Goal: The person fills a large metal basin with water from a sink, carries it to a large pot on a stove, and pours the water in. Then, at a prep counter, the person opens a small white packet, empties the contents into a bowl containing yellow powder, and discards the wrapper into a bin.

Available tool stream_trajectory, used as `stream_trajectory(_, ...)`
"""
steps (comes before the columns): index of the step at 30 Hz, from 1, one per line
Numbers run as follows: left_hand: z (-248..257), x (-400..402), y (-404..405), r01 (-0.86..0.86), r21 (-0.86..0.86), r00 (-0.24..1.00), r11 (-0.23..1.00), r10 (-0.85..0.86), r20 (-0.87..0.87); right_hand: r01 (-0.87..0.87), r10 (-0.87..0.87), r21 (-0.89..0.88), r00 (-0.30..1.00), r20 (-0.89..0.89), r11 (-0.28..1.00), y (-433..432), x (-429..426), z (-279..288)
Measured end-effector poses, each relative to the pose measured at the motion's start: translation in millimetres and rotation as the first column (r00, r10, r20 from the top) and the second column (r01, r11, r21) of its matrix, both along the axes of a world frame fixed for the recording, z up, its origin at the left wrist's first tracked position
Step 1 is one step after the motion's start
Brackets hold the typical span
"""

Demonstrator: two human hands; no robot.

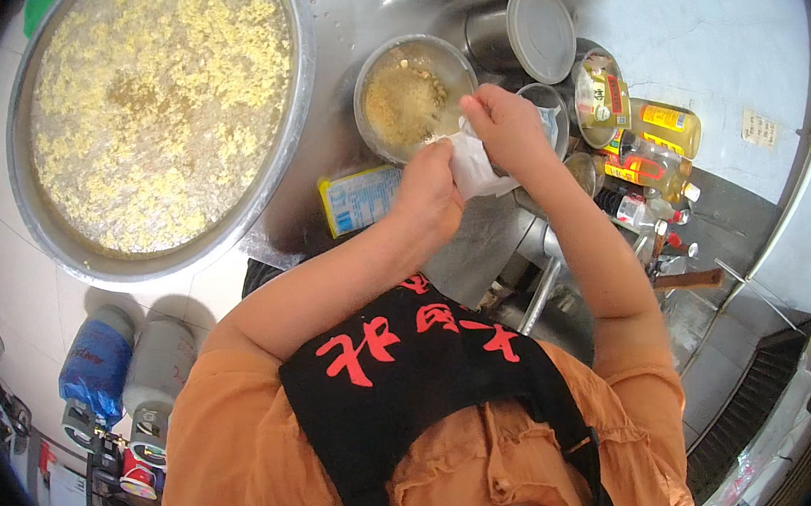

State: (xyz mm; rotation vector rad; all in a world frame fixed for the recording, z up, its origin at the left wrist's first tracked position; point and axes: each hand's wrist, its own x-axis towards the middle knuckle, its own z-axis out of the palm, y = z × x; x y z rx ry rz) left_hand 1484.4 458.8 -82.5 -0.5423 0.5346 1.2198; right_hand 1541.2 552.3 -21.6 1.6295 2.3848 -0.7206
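A white bag [472, 164] is gripped between my left hand [428, 190] and my right hand [507, 127], its mouth over the near right rim of a metal bowl [364, 120]. Pale stuff seems to fall from it into the bowl, blurred. Coarse yellowish-brown granules [404, 97] lie in that bowl. Below the bowl is a yellow, white and blue printed packet [363, 200]. To the left stands a large round metal basin [304, 63] with yellow bits spread across wet-looking contents.
Metal canisters stand at the back right, one with a pale lid [542, 33]. Beside them are a bowl holding a green packet [600, 95] and several sauce or oil bottles [674, 128]. A metal handle [540, 298] juts toward me. Two gas cylinders [159, 375] stand lower left.
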Motion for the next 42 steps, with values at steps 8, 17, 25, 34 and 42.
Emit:
stream_trajectory(8,19.1,-9.5,1.3,0.084,-0.091,0.985,0.992,-0.069,0.158,-0.095,0.097,-0.082,0.995,0.017,0.992,17.5,6.1,-17.5)
stream_trajectory(17,6.9,-11.0,-0.5,0.102,-0.061,0.973,0.993,-0.087,0.214,-0.073,0.059,-0.335,0.997,-0.051,0.939,26.9,7.3,-17.8)
stream_trajectory(25,5.3,-10.6,-1.1,0.106,-0.044,0.974,0.993,-0.095,0.205,0.015,-0.067,-0.308,0.985,-0.158,0.951,29.4,9.4,-19.0)
stream_trajectory(34,2.7,-14.9,-6.5,0.198,0.015,0.972,0.980,-0.199,0.122,-0.243,0.208,-0.482,0.970,-0.126,0.842,26.1,13.4,-21.0)
stream_trajectory(42,-12.7,-44.7,-28.1,0.737,0.104,0.519,0.668,-0.461,-0.720,0.038,0.001,-0.329,0.993,0.119,0.943,19.0,14.5,33.5)
